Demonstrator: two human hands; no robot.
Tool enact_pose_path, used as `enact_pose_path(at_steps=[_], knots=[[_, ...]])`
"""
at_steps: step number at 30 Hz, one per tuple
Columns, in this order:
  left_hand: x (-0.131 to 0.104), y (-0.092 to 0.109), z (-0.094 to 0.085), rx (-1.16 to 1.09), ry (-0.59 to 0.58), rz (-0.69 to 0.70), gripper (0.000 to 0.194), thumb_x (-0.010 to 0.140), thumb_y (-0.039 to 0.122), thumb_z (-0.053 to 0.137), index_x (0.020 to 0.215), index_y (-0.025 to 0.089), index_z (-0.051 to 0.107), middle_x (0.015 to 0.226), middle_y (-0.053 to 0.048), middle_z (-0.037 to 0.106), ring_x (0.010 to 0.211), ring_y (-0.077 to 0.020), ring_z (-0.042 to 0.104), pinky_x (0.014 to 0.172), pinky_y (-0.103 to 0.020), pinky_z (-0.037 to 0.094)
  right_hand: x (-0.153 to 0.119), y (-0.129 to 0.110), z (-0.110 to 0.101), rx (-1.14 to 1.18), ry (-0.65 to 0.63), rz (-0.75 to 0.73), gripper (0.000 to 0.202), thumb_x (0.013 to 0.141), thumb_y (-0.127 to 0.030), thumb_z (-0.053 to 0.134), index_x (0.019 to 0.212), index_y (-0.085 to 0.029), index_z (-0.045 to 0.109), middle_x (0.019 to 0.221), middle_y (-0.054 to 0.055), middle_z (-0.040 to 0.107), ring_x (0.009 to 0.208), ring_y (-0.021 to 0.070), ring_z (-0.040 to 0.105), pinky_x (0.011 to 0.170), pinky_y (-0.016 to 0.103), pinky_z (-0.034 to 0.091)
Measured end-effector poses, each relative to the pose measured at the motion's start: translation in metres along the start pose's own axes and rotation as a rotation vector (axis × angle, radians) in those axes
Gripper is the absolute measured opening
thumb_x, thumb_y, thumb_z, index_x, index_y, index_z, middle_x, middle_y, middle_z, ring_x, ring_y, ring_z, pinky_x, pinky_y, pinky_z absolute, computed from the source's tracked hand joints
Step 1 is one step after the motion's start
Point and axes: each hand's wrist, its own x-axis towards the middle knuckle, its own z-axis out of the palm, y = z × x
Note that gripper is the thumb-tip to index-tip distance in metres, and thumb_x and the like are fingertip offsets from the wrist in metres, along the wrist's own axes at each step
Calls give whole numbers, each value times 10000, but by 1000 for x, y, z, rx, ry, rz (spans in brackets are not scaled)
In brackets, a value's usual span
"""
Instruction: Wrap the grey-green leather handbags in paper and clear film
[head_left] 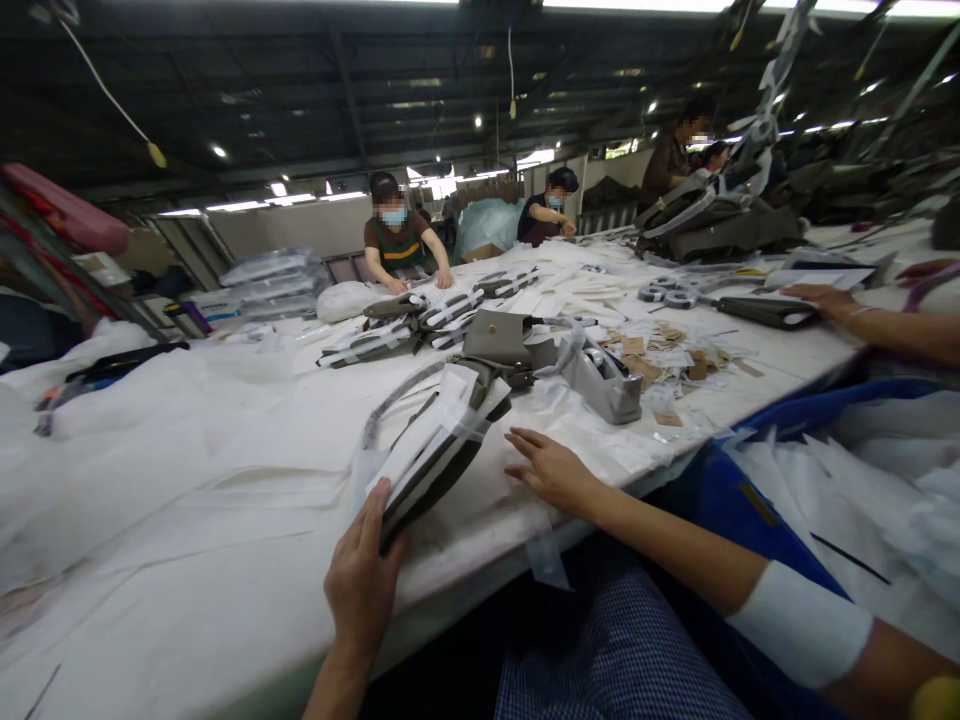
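Observation:
An olive handbag (442,445) with white paper wrapped over it stands tilted at the table's front edge. My left hand (367,575) grips its near end, thumb on the dark side and fingers on the papered side. My right hand (551,470) is open just right of the bag, fingers spread above the white table covering, touching nothing I can see. A wrapped strap (397,395) curves along the bag's left side. Behind it lies another olive bag (495,340) with its flap showing. A grey open box (604,380) with small items inside sits to the right.
Several wrapped olive bags (420,320) lie further back. Brown tags (667,350) are scattered right of the box. A blue bin (772,520) of white sheets stands below on the right. A co-worker's hand (825,298) rests by a dark bag; other people work across the table.

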Motion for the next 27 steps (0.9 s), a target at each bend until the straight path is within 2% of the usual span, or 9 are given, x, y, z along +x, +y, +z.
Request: enact_pose_path(at_steps=[3,7,10,14,17,20,23,25,27], knots=[[2,-1,-1,-39,38,-84,629,912,264,614,1493,297,375,1394,-59,592,1171,-282,637,898,-373,560,19,2,27,-72,-75,3,770,883,-560,599,1459,-73,445,1545,251,336,1455,384,279,1185,563,231],[8,-2,-2,-68,115,-156,633,905,300,638,1486,285,387,1394,-67,592,1185,-278,631,902,-346,547,26,-25,59,-51,-241,-183,899,894,-737,414,1522,-98,346,1596,221,227,1498,348,161,1222,519,119],[15,-1,-4,-57,149,-167,631,899,304,651,1478,265,403,1389,-79,595,1197,-284,623,925,-347,532,38,-52,74,-32,-259,-295,902,888,-754,399,1521,-113,355,1595,219,236,1496,353,167,1222,517,109],[29,1,-6,14,183,-88,594,894,291,662,1447,240,451,1337,-85,634,1136,-277,657,889,-340,541,64,-76,83,-39,-232,-299,748,919,-639,491,1477,-144,434,1569,197,327,1472,361,242,1193,572,173],[40,4,-7,65,211,73,575,904,256,652,1444,232,456,1322,-76,646,1127,-251,662,925,-330,525,65,-78,78,29,-118,-298,564,958,-519,506,1422,-199,504,1529,145,422,1440,313,331,1178,569,236],[46,13,-12,86,238,244,574,914,202,634,1455,220,443,1330,-73,642,1166,-227,642,989,-323,489,37,-68,62,133,76,-427,409,975,-383,526,1321,-176,594,1358,136,607,1300,258,520,1155,496,335],[41,29,-18,93,236,369,546,929,170,605,1451,206,452,1341,-77,632,1205,-221,618,1010,-329,473,-4,-55,34,217,208,-637,281,985,-277,522,1200,-161,661,1170,109,711,1106,211,646,1057,404,466],[32,43,-20,97,224,423,510,938,146,581,1434,197,477,1351,-78,623,1228,-224,602,1009,-337,474,-26,-48,10,238,256,-716,252,967,-222,551,1189,-170,659,1138,92,721,1072,199,655,1006,366,504],[18,56,-18,102,210,458,469,950,119,545,1411,192,507,1360,-71,615,1242,-222,593,1003,-339,478,-37,-44,-13,237,277,-748,265,949,-181,571,1202,-180,651,1140,87,718,1077,195,651,967,337,526]])
